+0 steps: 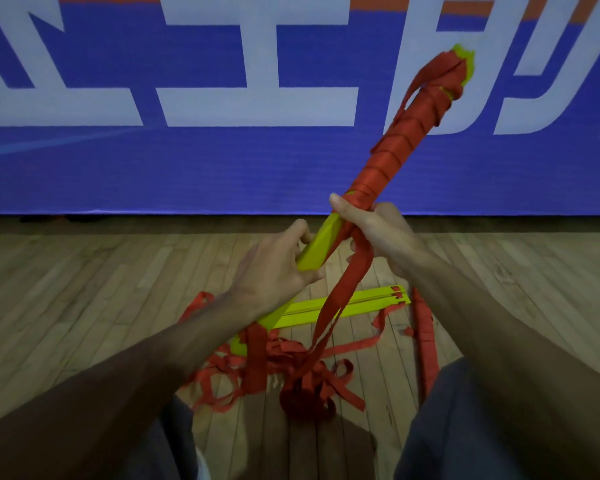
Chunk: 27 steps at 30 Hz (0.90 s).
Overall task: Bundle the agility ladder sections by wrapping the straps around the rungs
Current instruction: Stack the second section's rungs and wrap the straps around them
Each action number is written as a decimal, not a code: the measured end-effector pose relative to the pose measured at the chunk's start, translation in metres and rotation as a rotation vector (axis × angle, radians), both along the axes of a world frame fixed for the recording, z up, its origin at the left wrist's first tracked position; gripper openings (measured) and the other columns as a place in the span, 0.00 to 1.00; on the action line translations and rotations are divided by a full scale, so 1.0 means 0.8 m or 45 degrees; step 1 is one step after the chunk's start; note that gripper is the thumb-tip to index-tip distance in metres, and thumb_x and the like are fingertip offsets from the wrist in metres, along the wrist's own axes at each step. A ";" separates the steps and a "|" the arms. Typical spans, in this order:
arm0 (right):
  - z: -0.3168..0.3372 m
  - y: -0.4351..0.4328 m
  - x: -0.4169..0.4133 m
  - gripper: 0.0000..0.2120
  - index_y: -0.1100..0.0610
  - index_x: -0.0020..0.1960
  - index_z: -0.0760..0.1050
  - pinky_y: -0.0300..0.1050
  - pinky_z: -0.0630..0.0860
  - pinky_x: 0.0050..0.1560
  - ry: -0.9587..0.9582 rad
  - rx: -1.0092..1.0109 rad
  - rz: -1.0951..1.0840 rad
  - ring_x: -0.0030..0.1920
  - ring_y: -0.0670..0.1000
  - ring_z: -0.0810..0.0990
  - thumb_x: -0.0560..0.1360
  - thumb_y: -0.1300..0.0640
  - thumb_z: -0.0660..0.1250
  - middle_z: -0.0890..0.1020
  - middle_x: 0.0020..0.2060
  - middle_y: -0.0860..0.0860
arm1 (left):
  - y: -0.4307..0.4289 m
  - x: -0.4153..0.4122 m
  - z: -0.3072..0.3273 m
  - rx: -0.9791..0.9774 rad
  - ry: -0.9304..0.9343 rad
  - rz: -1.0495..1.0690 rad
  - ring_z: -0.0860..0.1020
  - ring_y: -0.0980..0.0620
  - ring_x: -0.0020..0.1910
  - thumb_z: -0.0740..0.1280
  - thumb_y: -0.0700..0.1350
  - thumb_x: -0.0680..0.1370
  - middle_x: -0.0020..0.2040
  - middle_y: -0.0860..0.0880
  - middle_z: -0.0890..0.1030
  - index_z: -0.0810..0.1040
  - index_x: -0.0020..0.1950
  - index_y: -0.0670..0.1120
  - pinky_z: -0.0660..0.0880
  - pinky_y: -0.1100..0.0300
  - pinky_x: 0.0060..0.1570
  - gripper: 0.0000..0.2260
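Mostly wrapped, the rung bundle [406, 140] tilts up in both hands.
Left hand [274, 268] grips its bare yellow end, right hand [378, 233] pinches the strap [336, 299]; the floor tangle [291, 368] could snag, slackening coils.

The blue banner [291, 168] at 12 o'clock carries big white characters [257, 105], cut off at top; none is readable.

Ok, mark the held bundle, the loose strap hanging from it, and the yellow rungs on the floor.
held bundle [397, 147], head view, on its red wrapped middle.
loose strap [338, 296], head view, on its hanging stretch.
yellow rungs [371, 301], head view, on the flat top face.
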State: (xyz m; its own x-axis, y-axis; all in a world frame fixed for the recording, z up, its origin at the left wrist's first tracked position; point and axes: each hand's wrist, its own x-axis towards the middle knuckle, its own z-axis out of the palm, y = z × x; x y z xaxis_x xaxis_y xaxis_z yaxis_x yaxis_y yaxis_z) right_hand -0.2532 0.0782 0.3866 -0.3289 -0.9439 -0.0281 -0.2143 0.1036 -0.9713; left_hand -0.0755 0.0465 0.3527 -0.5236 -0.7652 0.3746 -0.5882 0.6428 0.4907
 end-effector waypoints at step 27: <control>0.011 0.009 -0.017 0.23 0.64 0.54 0.76 0.42 0.75 0.24 -0.397 -0.265 0.410 0.24 0.52 0.76 0.73 0.45 0.63 0.81 0.32 0.56 | -0.006 0.012 0.029 1.444 0.564 -0.792 0.84 0.44 0.43 0.67 0.37 0.73 0.47 0.43 0.83 0.78 0.59 0.40 0.80 0.54 0.43 0.14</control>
